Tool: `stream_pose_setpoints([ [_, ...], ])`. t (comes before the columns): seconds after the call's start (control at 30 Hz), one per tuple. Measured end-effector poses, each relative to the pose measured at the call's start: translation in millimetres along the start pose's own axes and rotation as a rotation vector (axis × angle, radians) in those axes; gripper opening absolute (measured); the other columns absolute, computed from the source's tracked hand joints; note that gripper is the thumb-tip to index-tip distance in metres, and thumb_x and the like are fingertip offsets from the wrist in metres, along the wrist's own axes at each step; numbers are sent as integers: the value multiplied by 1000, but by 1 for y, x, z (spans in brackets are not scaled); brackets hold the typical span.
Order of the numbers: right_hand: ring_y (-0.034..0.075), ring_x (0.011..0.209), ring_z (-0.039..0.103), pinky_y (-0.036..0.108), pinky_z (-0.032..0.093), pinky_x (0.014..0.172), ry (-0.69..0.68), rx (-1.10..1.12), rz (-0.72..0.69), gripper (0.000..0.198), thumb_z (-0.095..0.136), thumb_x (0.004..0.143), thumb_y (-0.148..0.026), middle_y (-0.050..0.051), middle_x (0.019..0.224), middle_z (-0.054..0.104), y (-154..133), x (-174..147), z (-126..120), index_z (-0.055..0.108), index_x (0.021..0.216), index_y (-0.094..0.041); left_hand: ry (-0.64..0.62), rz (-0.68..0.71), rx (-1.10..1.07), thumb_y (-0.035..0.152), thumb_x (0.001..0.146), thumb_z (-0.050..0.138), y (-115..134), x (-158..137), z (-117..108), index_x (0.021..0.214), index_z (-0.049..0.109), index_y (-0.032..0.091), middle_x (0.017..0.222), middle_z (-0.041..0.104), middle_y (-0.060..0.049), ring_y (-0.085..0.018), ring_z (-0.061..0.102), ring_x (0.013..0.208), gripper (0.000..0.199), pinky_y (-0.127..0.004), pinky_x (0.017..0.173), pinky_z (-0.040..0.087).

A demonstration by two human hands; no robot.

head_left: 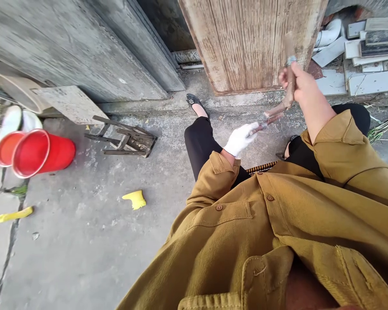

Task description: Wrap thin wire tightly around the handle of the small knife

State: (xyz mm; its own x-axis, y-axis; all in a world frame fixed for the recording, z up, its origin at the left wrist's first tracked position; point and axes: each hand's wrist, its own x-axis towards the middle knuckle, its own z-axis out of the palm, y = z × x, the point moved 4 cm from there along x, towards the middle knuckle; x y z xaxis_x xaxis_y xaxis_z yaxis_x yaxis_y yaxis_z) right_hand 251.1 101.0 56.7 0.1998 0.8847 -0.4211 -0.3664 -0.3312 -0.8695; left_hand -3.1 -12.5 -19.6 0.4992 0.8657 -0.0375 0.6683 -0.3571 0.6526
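My left hand, in a white glove, is closed around the lower end of a crooked wooden stick. Bare and closed, my right hand grips the same stick further up. Wire or string is wound around the stick near my left fingers and again just above my right hand. The stick's top end is blurred and stands out in front of a weathered wooden door panel. Between my two hands the stick bends, and a thin loose strand hangs there.
To the left, a small wooden stool lies tipped over beside red buckets. A yellow piece and a yellow handle-like piece lie on the concrete. Stacked boards and a white pipe are at upper right.
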Motion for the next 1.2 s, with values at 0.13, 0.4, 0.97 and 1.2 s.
stream_pose_setpoints([
  [0.13, 11, 90, 56, 25, 38, 69, -6, 48, -115, 40, 28, 123, -33, 5, 91, 60, -24, -6, -19, 53, 94, -21, 344, -330, -370, 35, 103, 69, -28, 2, -15, 133, 75, 19, 119, 79, -11, -24, 75, 107, 34, -37, 103, 59],
  [0.4, 17, 79, 59, 29, 40, 57, -635, -309, -242, 59, 97, 64, -68, 8, 104, 73, -14, -62, 15, 74, 93, -23, 381, -745, -1121, 84, 106, 40, -72, 3, 5, 114, 72, 14, 81, 70, -11, -22, 73, 75, 77, -35, 72, 62],
  [0.97, 14, 54, 52, 29, 42, 50, -561, -591, -52, 43, 90, 83, -58, 3, 69, 67, 28, -73, 57, 66, 85, -22, 90, -179, -790, 68, 104, 56, -2, 7, -5, 100, 70, 19, 78, 64, -3, -14, 54, 64, 50, -31, 74, 56],
  [1.2, 16, 57, 48, 33, 46, 63, -437, -1135, -244, 41, 89, 88, -41, -2, 52, 45, 47, -29, 34, 56, 71, -25, -73, 35, -712, 42, 92, 63, 14, 5, -10, 85, 72, 17, 87, 72, -6, -19, 64, 84, 27, -32, 87, 53],
])
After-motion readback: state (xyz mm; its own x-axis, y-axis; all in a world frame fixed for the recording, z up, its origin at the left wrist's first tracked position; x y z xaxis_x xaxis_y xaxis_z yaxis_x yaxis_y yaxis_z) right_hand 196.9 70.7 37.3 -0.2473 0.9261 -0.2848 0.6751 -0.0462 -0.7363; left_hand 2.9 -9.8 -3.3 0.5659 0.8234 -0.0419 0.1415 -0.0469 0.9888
